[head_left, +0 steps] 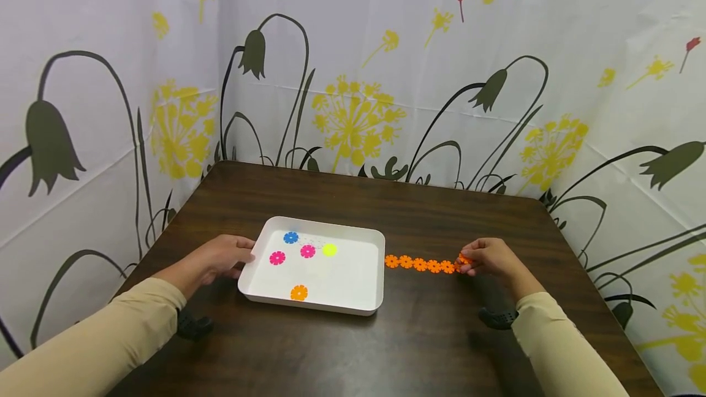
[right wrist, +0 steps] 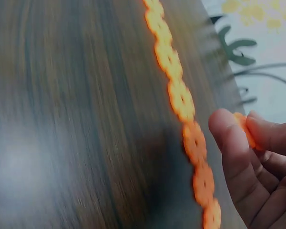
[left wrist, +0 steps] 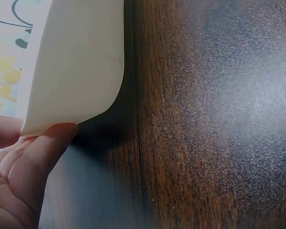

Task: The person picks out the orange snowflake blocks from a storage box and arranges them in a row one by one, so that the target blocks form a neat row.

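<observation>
A white tray lies on the table, and my left hand holds its left edge. In the left wrist view the thumb and fingers pinch the tray wall near a corner. My right hand pinches an orange notched disc between thumb and fingertip, partly hidden by them. Beside that hand a chain of linked orange discs stretches across the table to the tray's right side. The held disc looks apart from the chain in the right wrist view.
Inside the tray lie a blue disc, two pink discs, a yellow disc and an orange disc. The dark wooden table is bordered at the back and sides by a flower-printed curtain.
</observation>
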`<control>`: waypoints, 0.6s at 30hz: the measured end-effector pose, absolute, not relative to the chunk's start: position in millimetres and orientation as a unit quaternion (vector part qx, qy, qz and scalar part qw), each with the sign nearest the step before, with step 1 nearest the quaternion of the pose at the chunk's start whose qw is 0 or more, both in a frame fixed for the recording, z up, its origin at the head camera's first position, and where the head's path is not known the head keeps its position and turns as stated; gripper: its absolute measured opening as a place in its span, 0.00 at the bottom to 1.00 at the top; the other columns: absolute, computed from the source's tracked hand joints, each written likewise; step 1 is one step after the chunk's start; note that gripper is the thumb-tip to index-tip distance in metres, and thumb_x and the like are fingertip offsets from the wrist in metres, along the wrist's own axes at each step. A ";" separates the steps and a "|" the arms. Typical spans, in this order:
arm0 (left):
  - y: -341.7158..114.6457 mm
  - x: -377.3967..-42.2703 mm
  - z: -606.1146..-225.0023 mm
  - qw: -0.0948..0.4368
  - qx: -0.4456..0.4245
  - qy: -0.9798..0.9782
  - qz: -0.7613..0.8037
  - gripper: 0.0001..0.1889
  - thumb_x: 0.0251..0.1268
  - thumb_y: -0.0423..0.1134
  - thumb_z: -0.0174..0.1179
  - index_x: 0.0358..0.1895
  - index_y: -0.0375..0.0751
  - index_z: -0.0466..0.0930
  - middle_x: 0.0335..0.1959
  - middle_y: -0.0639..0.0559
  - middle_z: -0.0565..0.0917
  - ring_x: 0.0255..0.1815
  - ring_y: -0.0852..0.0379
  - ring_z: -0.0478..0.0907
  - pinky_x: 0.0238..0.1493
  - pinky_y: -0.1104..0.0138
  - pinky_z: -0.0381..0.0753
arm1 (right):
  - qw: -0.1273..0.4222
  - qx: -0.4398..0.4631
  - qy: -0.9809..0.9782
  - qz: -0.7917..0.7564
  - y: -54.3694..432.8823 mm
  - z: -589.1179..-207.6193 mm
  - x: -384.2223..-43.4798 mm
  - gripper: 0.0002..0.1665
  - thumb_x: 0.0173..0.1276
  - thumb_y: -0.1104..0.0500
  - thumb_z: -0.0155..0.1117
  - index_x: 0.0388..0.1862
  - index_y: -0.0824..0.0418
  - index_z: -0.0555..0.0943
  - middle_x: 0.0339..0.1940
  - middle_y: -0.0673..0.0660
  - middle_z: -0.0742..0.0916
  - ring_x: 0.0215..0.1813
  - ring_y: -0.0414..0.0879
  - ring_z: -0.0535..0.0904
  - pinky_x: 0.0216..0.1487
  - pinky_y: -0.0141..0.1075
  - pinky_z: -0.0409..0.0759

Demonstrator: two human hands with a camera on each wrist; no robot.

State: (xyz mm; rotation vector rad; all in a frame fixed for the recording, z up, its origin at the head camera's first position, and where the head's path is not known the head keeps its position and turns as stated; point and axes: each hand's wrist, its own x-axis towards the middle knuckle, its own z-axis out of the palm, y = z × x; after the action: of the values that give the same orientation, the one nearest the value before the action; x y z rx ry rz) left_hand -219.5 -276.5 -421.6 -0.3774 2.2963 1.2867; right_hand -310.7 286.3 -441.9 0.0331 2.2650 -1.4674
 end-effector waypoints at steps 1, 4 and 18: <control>-276.5 -219.4 -421.2 0.239 -0.139 0.838 0.471 0.27 0.71 0.38 0.55 0.69 0.28 0.65 0.62 0.30 0.73 0.48 0.45 0.79 0.46 0.58 0.85 | 0.215 0.013 0.821 -0.529 290.9 -441.5 -310.4 0.19 0.73 0.61 0.58 0.52 0.77 0.74 0.36 0.62 0.88 0.31 0.46 0.86 0.35 0.37 0.86; -276.7 -219.0 -420.8 0.239 -0.140 0.836 0.473 0.27 0.71 0.39 0.56 0.69 0.28 0.65 0.62 0.30 0.73 0.49 0.45 0.79 0.47 0.58 0.85 | 0.200 0.022 0.826 -0.526 305.1 -441.0 -308.6 0.18 0.73 0.62 0.58 0.52 0.77 0.74 0.33 0.60 0.87 0.30 0.46 0.85 0.34 0.37 0.86; -277.9 -219.9 -422.5 0.238 -0.138 0.839 0.470 0.27 0.71 0.39 0.56 0.69 0.28 0.65 0.62 0.30 0.73 0.48 0.45 0.79 0.46 0.58 0.85 | 0.183 0.075 0.843 -0.500 351.4 -440.8 -296.2 0.21 0.73 0.68 0.54 0.59 0.82 0.68 0.37 0.60 0.83 0.32 0.45 0.84 0.37 0.39 0.87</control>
State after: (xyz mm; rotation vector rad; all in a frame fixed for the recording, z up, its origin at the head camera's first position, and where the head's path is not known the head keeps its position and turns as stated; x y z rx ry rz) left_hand -219.9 -277.9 -422.5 -0.3772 2.2977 1.2888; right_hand -296.2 351.4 -440.8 0.2105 2.3785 -1.4114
